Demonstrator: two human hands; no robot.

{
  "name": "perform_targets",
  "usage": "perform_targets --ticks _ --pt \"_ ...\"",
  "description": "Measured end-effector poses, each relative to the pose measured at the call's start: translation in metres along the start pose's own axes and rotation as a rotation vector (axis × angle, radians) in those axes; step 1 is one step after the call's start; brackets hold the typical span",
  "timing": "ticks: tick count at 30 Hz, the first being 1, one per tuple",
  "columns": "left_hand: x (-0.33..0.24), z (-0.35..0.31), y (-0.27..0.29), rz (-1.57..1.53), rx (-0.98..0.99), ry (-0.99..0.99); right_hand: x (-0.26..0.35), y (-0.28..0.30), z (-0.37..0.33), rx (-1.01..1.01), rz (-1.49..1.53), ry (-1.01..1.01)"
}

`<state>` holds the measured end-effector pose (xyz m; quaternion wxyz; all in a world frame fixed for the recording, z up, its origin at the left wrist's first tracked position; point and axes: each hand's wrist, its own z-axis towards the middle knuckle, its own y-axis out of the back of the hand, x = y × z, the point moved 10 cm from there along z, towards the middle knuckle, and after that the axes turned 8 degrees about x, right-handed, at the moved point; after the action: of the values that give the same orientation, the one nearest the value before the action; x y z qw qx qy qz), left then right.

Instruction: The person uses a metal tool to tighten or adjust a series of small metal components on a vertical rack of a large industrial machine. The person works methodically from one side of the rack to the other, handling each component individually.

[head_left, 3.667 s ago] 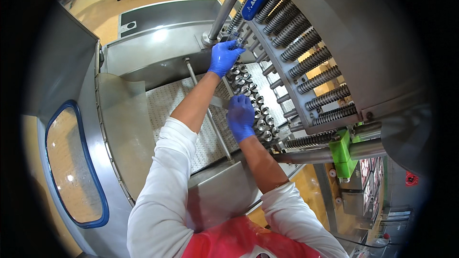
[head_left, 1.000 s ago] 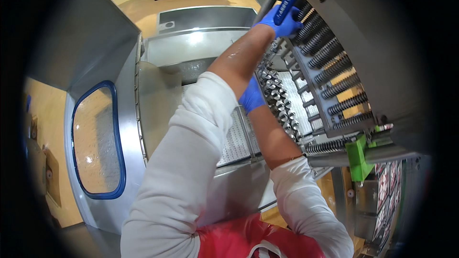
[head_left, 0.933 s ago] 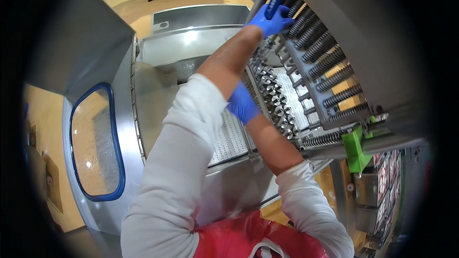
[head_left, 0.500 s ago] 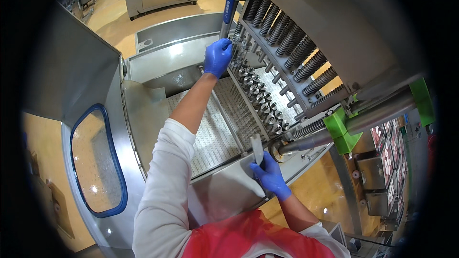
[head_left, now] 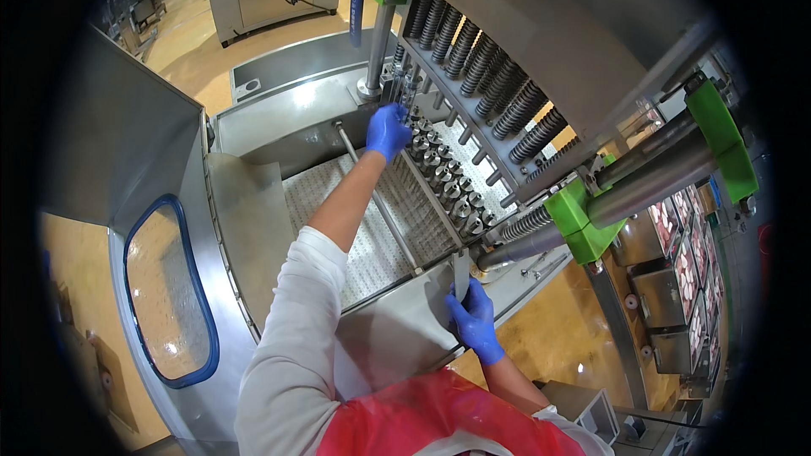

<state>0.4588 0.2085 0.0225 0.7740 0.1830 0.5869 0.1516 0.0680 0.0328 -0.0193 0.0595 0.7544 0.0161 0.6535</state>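
Note:
My left hand [head_left: 389, 132], in a blue glove, reaches over the open machine [head_left: 363, 329]. Its fingers are closed at the far end of a row of thin needles [head_left: 410, 194]; what they grip is hidden. Just right of that row stand several shiny metal cylinders [head_left: 448, 177]. At the machine's near edge my right hand [head_left: 475, 318], also gloved in blue, holds a flat metal strip [head_left: 460, 274]. The strip points up, its tip close to the near end of the needle row. A perforated white bed [head_left: 380, 245] lies under the needles.
A raised head with dark coil springs [head_left: 486, 67] hangs over the right side. Thick metal posts carry green blocks [head_left: 583, 224]. A blue-handled lever [head_left: 357, 13] hangs at the far post. Left stands an open lid with a blue-rimmed window [head_left: 173, 291]; right, metal bins [head_left: 663, 291].
My left hand has come nearer along the needle row, away from the far post. My right hand keeps the strip, which now stands straighter. The whole view has shifted slightly.

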Motion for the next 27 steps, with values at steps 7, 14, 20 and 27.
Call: perform_targets --ticks 7,14,20,27 --pt "0.025 -0.016 -0.017 0.249 0.105 0.032 0.003 -0.007 0.003 0.023 0.057 0.007" --pt "-0.021 -0.016 0.020 0.021 -0.274 -0.285 0.006 -0.008 0.003 0.028 0.060 -0.020" --pt "-0.028 0.001 0.009 -0.117 -0.167 -0.169 0.004 -0.011 0.004 0.040 0.067 -0.057" --pt "-0.008 0.000 0.001 -0.398 -0.130 -0.147 0.008 -0.017 0.001 0.060 0.053 -0.116"
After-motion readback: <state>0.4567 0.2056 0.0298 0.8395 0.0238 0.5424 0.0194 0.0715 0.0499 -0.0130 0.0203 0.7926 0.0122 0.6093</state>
